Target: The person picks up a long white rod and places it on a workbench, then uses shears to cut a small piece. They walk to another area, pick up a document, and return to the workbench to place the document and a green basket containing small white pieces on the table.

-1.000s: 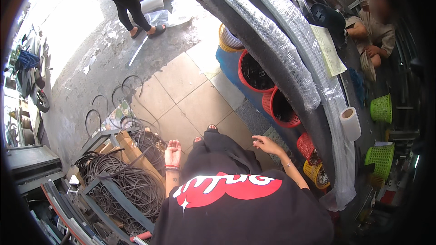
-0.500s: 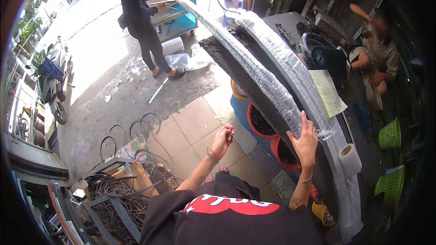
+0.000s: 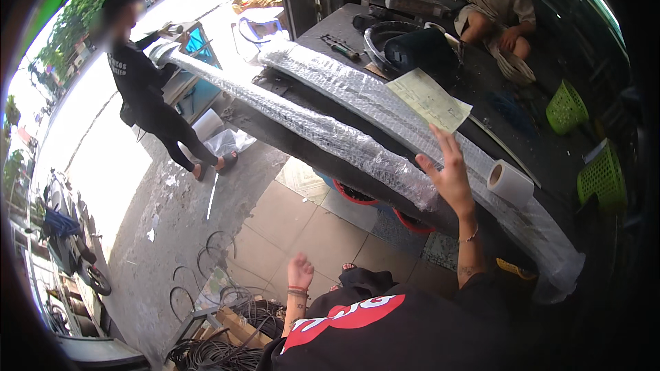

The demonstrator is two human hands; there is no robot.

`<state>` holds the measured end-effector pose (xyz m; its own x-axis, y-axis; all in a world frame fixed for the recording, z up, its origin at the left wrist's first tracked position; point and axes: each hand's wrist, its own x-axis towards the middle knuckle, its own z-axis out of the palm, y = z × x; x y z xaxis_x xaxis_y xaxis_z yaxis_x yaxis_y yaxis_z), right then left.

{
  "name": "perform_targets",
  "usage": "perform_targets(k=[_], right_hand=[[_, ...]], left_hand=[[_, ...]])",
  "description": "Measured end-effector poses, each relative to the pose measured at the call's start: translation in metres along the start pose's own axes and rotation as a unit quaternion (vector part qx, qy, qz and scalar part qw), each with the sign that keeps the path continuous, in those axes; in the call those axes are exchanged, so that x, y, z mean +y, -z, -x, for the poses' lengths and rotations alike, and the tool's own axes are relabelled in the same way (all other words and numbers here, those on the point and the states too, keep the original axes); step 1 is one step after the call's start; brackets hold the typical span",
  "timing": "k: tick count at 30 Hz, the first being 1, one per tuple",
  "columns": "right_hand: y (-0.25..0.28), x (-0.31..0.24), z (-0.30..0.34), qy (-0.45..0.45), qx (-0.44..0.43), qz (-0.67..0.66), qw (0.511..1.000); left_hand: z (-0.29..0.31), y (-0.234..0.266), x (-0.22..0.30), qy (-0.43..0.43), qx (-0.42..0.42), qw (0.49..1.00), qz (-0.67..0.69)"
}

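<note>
My right hand (image 3: pixel 450 175) is raised with its fingers apart, near the close end of a long bundle in bubble wrap (image 3: pixel 330 127). It holds nothing that I can see; whether it touches the wrap I cannot tell. Beyond it lies a second, wider wrapped bundle (image 3: pixel 344 86), with a yellowish sheet of paper (image 3: pixel 432 99) on it. A white roll of film (image 3: pixel 512 184) rests on the wider bundle's near part. Low over the tiled floor, my left hand (image 3: pixel 300 272) is closed, its fingers curled; what they hold, if anything, is hidden.
At the left a person in black (image 3: pixel 148 89) stands beside a cart (image 3: pixel 196 62) at the bundle's far end. Another person (image 3: pixel 498 7) sits behind the dark table. Green baskets (image 3: pixel 601 178) stand at right. Coiled black strips (image 3: pixel 220 350) lie by my left arm.
My right hand has lifted from the near bundle's end, fingers spreading. My left hand has moved down and left. The view has turned, so the bundles now lie more across it.
</note>
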<state>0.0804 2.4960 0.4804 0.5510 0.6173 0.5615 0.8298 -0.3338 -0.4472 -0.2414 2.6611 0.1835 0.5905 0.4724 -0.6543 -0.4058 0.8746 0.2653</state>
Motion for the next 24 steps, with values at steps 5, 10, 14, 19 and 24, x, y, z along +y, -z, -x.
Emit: perform_targets(k=[5, 10, 14, 19, 24], right_hand=[[0.016, 0.083, -0.064, -0.124, -0.081, 0.176, 0.973], [-0.017, 0.11, -0.068, -0.185, -0.185, 0.122, 0.957], [-0.013, 0.093, -0.067, -0.14, -0.109, 0.178, 0.968], [0.025, 0.024, -0.01, 0.136, 0.112, 0.171, 0.969], [0.065, -0.058, 0.116, 0.154, 0.029, 0.244, 0.957]], left_hand=[[0.002, 0.006, 0.009, 0.039, 0.018, 0.999, 0.016], [0.014, -0.011, -0.001, 0.067, -0.074, 0.995, 0.02], [0.049, -0.055, -0.02, 0.064, -0.135, 0.988, -0.022], [0.107, -0.145, -0.035, -0.066, -0.244, 0.882, -0.397], [0.141, -0.204, -0.076, -0.152, -0.419, 0.768, -0.46]])
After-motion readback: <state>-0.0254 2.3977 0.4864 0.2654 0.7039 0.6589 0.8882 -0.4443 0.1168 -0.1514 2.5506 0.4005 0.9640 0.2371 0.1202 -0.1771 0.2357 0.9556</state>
